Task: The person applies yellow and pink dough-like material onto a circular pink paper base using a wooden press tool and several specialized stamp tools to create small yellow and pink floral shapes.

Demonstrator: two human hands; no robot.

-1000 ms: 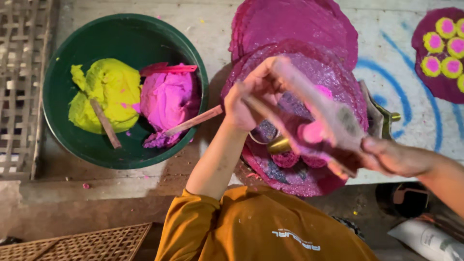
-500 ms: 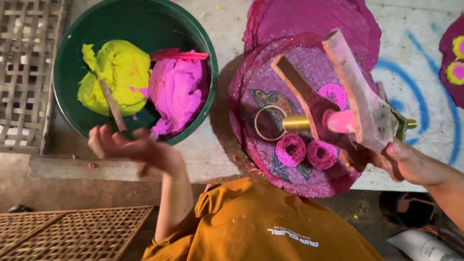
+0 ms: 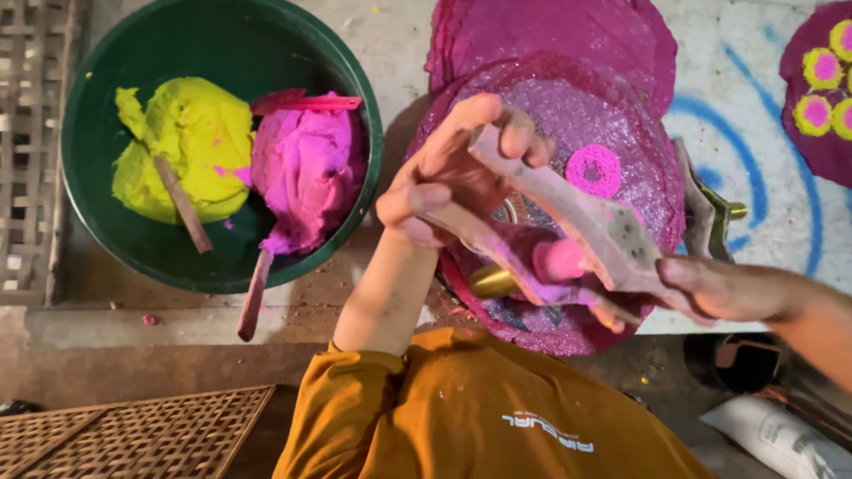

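Your left hand [image 3: 448,168] is clamped on the far ends of the wooden press [image 3: 568,217], fingers curled over its two arms. Your right hand [image 3: 723,288] grips the near-right end of the same press, which is tilted above the pink mat [image 3: 612,115]. A pink dough ring [image 3: 593,170] lies on that mat just beyond. Far left sits the green basin [image 3: 98,222] holding yellow dough [image 3: 191,133] and pink dough [image 3: 311,168].

Painted concrete slab [image 3: 763,151], green basin [image 3: 98,239], stacked magenta discs [image 3: 568,53], woven mat [image 3: 27,106]
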